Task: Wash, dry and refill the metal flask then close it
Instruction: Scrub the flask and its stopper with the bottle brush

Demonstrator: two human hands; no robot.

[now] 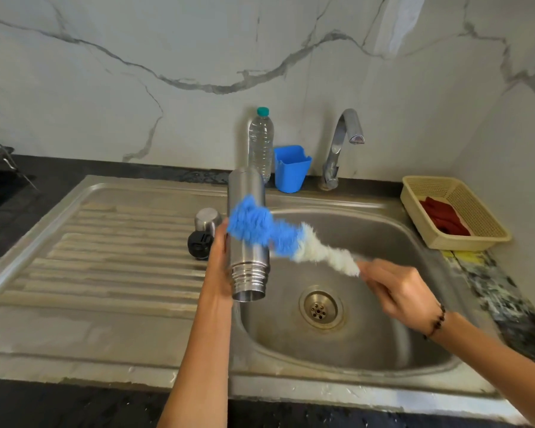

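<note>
My left hand grips the metal flask upside down, its threaded open mouth pointing down over the left edge of the sink basin. My right hand holds a bottle brush with blue and white bristles; its blue tip presses against the flask's side. The brush and right hand are blurred. On the draining board behind my left hand sit the flask's steel cup lid and black stopper.
A clear water bottle with a teal cap, a blue cup and the tap stand at the back of the sink. A cream basket with a red cloth sits at the right. The drain lies in the basin.
</note>
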